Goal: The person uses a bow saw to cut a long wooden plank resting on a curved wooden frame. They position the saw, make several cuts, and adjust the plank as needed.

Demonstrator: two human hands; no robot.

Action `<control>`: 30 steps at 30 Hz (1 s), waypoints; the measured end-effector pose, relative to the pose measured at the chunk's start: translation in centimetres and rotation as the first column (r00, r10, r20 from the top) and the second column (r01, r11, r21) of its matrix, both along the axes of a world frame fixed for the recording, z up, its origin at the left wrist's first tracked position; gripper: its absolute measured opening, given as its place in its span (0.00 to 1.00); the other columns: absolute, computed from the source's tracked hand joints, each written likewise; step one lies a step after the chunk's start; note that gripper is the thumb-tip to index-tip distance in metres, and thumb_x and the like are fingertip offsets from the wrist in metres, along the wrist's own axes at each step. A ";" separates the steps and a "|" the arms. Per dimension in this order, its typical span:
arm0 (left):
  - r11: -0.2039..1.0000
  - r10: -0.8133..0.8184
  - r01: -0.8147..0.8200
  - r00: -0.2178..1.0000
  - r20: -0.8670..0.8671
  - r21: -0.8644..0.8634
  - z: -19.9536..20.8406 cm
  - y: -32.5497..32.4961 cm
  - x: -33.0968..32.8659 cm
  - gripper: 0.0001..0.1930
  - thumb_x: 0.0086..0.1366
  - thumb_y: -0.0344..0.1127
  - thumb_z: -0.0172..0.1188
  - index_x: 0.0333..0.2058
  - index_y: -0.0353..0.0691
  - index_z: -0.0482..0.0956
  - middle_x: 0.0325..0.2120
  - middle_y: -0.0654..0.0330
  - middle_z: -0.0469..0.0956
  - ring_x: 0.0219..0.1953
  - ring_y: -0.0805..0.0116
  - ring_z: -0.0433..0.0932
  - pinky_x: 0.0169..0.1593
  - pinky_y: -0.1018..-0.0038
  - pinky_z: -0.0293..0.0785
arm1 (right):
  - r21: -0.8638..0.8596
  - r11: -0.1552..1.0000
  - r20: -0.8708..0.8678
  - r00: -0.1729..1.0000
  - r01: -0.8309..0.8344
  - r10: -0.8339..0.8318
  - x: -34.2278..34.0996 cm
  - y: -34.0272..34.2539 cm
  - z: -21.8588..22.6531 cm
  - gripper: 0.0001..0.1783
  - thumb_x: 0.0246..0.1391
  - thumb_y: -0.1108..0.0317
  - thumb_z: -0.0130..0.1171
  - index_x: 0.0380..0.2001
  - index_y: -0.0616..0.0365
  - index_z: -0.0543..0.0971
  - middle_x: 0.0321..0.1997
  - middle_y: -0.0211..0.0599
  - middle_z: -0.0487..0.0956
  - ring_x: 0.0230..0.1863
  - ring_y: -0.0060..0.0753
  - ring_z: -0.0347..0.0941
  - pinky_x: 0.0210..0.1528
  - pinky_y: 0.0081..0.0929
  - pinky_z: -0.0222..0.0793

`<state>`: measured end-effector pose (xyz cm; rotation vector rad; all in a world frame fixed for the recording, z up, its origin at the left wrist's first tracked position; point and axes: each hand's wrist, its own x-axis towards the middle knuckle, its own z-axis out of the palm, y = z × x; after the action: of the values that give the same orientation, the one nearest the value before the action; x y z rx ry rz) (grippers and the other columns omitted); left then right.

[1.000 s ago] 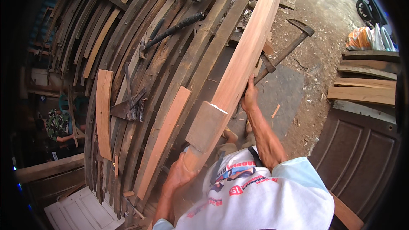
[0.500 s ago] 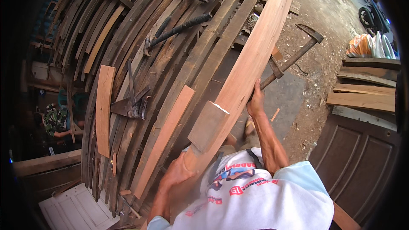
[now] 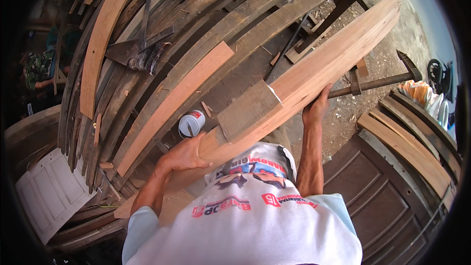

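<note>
"Plank point(image 3: 304, 82): how far along was it, in the head view?"

"It slanted before me, my left hand point(image 3: 184, 153) clamped on its near part; my right hand point(image 3: 318, 105) met its edge, grip hidden. The paler wood looked smoothed; whether the grey-brown section point(image 3: 249, 111) was finished, I couldn't tell."

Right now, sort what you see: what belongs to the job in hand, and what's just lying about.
In hand:
pinkish beam, with left hand and right hand on it
brown rectangular piece on the beam
possibly the long-handled tool beside the right hand

Seemingly lying about:
white can
brown panelled door
white panelled door
</note>
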<state>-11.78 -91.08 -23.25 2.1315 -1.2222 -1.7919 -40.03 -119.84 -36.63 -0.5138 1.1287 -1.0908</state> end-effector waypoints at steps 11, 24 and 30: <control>0.997 -0.064 0.068 0.994 -0.088 0.037 0.6 -1.8 0.3 0.54 0.49 0.48 0.76 0.66 0.20 0.59 0.59 0.31 0.72 0.63 0.43 0.74 0.66 0.61 0.69 | -0.010 0.998 -0.071 0.996 0.057 -0.058 -0.3 -0.2 1.3 0.44 0.71 0.39 0.48 0.72 0.66 0.59 0.72 0.47 0.67 0.71 0.41 0.65 0.73 0.38 0.62; 0.978 0.137 -0.162 0.974 -0.182 -0.130 -3.3 0.1 1.4 0.42 0.49 0.55 0.77 0.57 0.31 0.75 0.47 0.43 0.83 0.50 0.50 0.83 0.53 0.62 0.77 | -0.054 0.985 -0.244 0.959 -0.164 0.146 2.0 1.1 5.5 0.41 0.76 0.41 0.29 0.76 0.65 0.48 0.78 0.57 0.54 0.77 0.52 0.55 0.79 0.50 0.57; 0.957 0.262 -0.278 0.951 -0.166 -0.083 -4.7 -0.2 1.2 0.45 0.49 0.69 0.74 0.52 0.31 0.81 0.47 0.43 0.84 0.50 0.49 0.84 0.51 0.60 0.80 | -0.082 0.974 -0.385 0.908 -0.213 0.166 2.7 1.3 5.5 0.43 0.75 0.38 0.28 0.75 0.66 0.49 0.77 0.60 0.56 0.75 0.55 0.59 0.78 0.52 0.59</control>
<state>-10.55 -91.24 -27.91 1.9514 -0.9158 -1.6969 -37.32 -118.57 -31.15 -0.9422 1.3161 -0.9149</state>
